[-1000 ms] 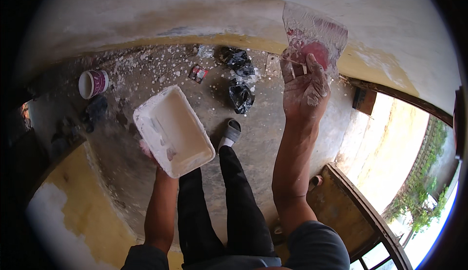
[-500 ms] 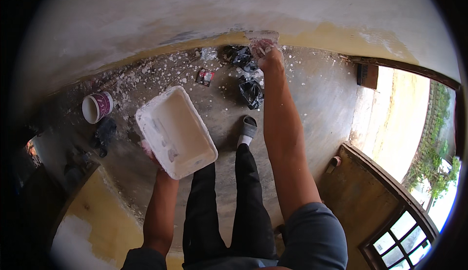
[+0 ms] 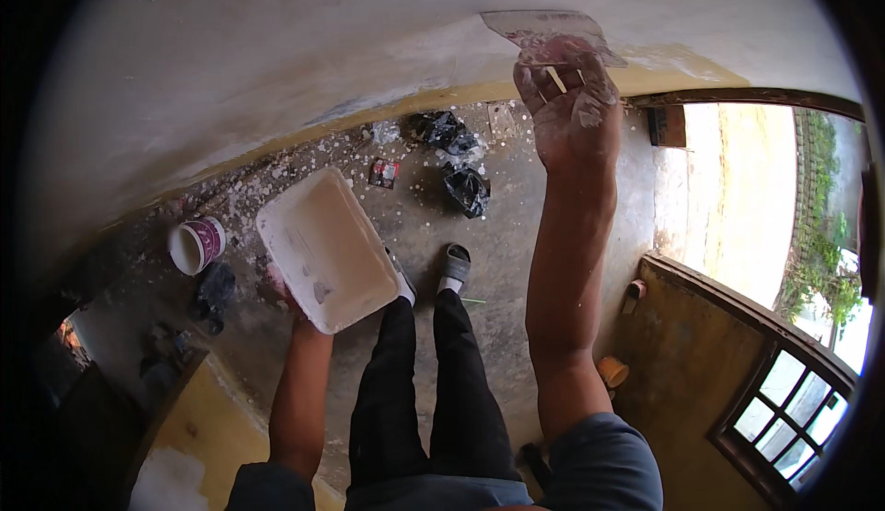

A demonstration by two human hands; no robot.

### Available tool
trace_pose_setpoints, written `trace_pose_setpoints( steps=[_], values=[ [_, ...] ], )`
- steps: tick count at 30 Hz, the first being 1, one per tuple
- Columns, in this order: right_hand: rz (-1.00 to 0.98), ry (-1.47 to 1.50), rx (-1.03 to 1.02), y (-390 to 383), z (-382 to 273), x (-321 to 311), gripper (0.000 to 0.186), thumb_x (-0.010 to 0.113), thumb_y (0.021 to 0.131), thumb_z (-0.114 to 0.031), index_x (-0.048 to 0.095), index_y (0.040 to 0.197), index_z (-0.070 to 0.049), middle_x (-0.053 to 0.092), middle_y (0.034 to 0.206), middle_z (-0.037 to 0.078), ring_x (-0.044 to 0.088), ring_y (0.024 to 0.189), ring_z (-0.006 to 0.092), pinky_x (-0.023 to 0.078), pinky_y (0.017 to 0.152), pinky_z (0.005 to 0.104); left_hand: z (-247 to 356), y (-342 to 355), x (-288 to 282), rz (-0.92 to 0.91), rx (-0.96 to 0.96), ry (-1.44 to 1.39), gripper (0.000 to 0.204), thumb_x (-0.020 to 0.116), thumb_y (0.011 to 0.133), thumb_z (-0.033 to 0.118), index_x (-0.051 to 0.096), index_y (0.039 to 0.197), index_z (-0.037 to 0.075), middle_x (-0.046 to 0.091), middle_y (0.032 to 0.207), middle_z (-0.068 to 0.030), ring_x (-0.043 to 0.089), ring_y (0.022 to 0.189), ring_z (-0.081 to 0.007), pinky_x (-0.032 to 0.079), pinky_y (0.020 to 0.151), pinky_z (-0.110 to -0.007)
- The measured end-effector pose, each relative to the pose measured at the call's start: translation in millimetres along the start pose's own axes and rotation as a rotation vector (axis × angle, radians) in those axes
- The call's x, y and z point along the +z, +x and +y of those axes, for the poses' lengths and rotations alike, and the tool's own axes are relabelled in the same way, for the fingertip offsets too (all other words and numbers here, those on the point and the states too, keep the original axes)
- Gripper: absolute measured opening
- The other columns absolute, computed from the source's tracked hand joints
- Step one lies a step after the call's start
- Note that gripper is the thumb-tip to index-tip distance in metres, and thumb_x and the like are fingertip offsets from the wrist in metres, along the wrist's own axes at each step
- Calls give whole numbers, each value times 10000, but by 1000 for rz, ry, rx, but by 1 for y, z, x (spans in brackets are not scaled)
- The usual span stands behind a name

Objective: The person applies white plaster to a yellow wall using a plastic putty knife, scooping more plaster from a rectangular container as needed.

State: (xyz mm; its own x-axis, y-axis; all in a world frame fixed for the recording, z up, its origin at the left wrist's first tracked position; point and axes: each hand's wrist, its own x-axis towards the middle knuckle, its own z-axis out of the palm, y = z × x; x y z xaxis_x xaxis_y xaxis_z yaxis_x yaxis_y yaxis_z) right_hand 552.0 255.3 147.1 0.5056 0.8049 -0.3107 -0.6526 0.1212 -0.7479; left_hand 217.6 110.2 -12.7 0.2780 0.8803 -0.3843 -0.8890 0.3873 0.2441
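Raised against the wall [image 3: 369,31], my right hand [image 3: 573,110] grips a wide, flat putty scraper [image 3: 548,27] whose blade lies along the plastered surface. White paste smears the palm and fingers. My left hand [image 3: 284,288] holds a rectangular white plastic tub [image 3: 346,243] by its left side, mostly hidden behind the tub. Inside the tub a thin layer of whitish paste coats the bottom, with a few greyish patches. The wall is whitish above, with a yellow band low down near the floor.
White splatters and flakes dot the grey floor [image 3: 498,326]. Black plastic bags [image 3: 466,190], a small red packet [image 3: 383,173] and a tipped white-and-purple bucket [image 3: 197,245] lie there. A doorway opens at right, beside a yellowish door with a paned window [image 3: 784,409]. An orange container [image 3: 612,371] stands nearby.
My right hand has moved up the wall and to the right with the scraper, its palm now turned into view. The tub stays almost where it was in my left hand.
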Motion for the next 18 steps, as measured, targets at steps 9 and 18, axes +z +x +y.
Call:
trace_pose_setpoints(
  steps=[9,18],
  values=[
    [-220,-760,21,-136,-39,-7,281,576,884,-81,563,1135,42,658,911,108,640,768,179,522,677,327,-53,26,48,-9,-95,-7,959,607,727,679,263,1448,150,400,1408,-123,443,1252,-335,397,1025,-532],
    [-375,-1571,-70,-153,7,-28,125,578,833,-101,540,913,-13,630,790,238,589,753,457,458,630,495,-113,43,47,-224,-180,-190,640,540,842,434,429,1341,49,541,1255,-148,552,1119,-326,432,988,-488]
  ],
)
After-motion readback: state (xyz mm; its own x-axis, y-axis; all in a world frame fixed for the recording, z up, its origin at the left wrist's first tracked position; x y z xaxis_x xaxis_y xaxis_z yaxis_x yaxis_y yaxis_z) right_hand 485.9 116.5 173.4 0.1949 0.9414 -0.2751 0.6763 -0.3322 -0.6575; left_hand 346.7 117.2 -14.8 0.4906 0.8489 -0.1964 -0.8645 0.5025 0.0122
